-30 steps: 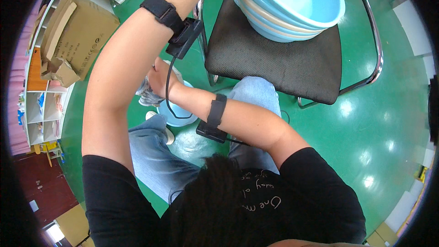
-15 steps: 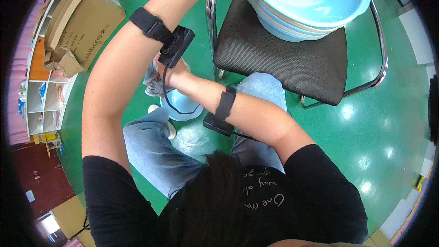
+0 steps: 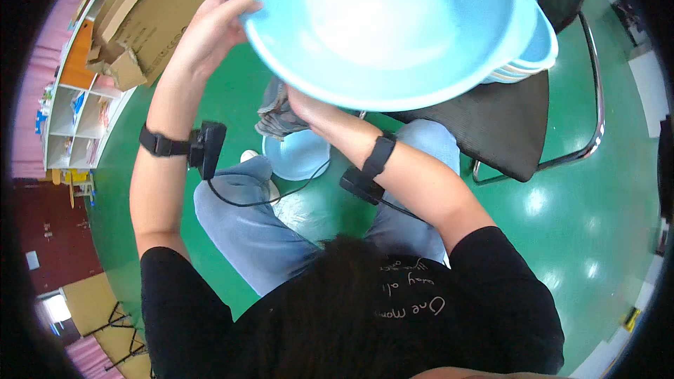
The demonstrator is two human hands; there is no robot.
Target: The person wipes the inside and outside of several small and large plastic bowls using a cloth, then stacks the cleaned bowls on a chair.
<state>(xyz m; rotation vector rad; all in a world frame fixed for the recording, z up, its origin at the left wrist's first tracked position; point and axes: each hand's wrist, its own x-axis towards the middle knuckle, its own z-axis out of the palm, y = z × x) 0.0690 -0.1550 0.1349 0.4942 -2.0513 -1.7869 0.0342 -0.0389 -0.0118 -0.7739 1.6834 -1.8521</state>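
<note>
My left hand (image 3: 210,24) grips the left rim of a large light blue basin (image 3: 393,21), held up tilted, its inside facing the camera. Under the basin's near edge my right hand (image 3: 298,102), partly hidden, is shut on a crumpled grey cloth (image 3: 276,118). Behind the raised basin, a stack of matching blue basins (image 3: 542,49) rests on the black seat of a chair (image 3: 505,126). Another blue basin (image 3: 295,156) lies on the green floor between my knees. Both wrists carry black strapped devices with cables.
The chair's metal frame (image 3: 597,119) curves round at the right. Flattened cardboard boxes (image 3: 133,14) lie on the floor at upper left, beside a white shelf unit (image 3: 70,116). Shiny green floor (image 3: 562,224) surrounds me.
My left hand has lifted the top basin off the stack and brought it up and leftward, close to the camera. My right hand with the cloth has stayed below it.
</note>
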